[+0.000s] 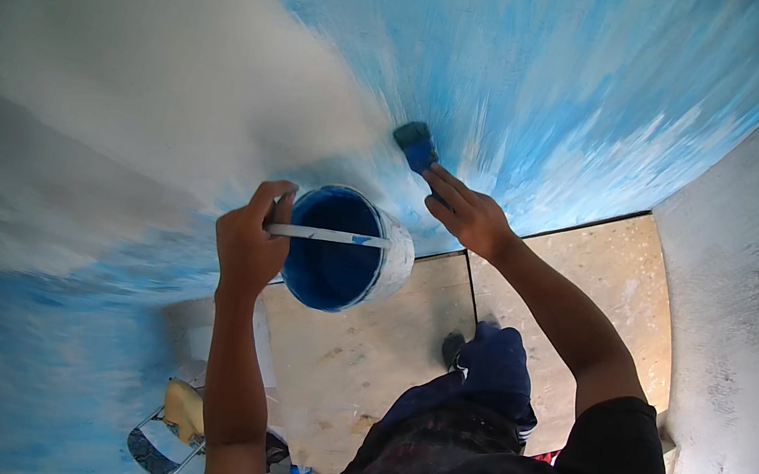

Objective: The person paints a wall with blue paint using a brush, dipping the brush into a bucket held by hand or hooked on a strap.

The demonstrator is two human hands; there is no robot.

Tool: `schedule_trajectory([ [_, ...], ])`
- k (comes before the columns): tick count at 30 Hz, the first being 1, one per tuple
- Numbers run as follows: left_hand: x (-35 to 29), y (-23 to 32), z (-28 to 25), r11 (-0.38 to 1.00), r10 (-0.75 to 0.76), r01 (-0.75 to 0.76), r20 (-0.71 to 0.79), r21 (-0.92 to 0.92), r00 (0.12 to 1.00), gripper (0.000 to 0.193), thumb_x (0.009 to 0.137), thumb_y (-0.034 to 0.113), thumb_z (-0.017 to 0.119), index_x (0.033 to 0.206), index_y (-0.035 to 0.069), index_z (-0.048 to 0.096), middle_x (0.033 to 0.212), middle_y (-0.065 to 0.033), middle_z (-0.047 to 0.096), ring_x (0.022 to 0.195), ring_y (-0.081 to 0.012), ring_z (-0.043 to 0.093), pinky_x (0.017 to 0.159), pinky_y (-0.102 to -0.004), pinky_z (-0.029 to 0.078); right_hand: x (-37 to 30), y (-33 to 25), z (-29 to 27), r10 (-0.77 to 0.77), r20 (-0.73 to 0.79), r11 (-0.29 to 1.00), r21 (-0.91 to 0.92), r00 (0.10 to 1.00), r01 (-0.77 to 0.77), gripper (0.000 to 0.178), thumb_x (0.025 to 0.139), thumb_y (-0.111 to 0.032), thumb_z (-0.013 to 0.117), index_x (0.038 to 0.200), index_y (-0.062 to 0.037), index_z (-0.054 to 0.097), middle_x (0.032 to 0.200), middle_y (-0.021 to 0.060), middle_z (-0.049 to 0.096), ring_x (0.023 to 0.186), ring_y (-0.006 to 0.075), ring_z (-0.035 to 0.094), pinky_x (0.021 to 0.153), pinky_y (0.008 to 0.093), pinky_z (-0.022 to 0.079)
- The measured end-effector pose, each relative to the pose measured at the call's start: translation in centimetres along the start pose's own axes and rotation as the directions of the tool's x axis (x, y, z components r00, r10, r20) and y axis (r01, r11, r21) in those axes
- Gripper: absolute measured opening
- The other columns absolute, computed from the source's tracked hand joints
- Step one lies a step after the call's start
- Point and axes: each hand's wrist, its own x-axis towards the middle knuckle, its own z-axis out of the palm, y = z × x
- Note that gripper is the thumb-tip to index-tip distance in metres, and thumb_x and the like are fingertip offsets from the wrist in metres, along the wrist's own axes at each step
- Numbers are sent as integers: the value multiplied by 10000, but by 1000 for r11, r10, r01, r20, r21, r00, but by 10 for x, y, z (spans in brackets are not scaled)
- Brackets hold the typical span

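Note:
A white bucket (395, 265), its inside coated in dark blue paint, hangs tilted in front of me. My left hand (254, 235) is closed around its rim or handle at the left side; a pale strap-like handle (329, 236) crosses the opening. My right hand (470, 214) grips a wide paintbrush (415, 145) with blue on it. The dark bristles are at or very close to the wall (491, 64), which carries streaky light blue and white paint. Whether the bristles touch the wall, I cannot tell.
Bare grey-white wall (149, 44) lies to the left of the blue strokes. Below, speckled tan floor panels (586, 274) meet at a dark seam. A metal-framed folding chair (165, 443) with a yellowish item (185, 409) stands at lower left. Another grey wall (752, 252) rises at right.

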Motion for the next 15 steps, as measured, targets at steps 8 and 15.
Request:
schedule_trajectory([
  [8, -29, 5, 42, 918, -353, 393, 338, -55, 872, 80, 955, 88, 715, 1027, 60, 737, 569, -157, 622, 452, -180, 546, 482, -362, 340, -158, 8, 109, 405, 373, 890, 49, 835, -454, 108, 908, -101, 623, 1005, -78, 665, 1324, 130, 622, 1242, 280, 649, 848, 403, 622],
  [15, -36, 15, 50, 912, -353, 404, 365, -72, 862, 82, 962, 87, 692, 1015, 44, 737, 693, -204, 703, 536, -265, 655, 534, -355, 443, -85, 19, 57, 467, 263, 856, 105, 844, -506, 230, 918, -70, 644, 1136, -127, 687, 1428, 76, 606, 1285, 258, 628, 879, 402, 619],
])
